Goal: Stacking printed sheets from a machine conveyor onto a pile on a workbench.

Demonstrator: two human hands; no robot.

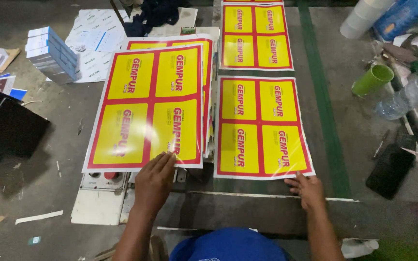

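My left hand rests flat on the near edge of a stack of glossy printed sheets, each red with four yellow panels. My right hand touches the near right corner of a single matching sheet lying on the floor to the right of the stack. A third matching sheet lies farther away, above that one. Neither hand grips anything; the fingers lie loosely apart on the paper.
A white machine part with a red button pokes out under the stack. Small boxes and papers lie far left, a dark board at left. At right are a green cup, a plastic bottle, a black phone, and a green floor stripe.
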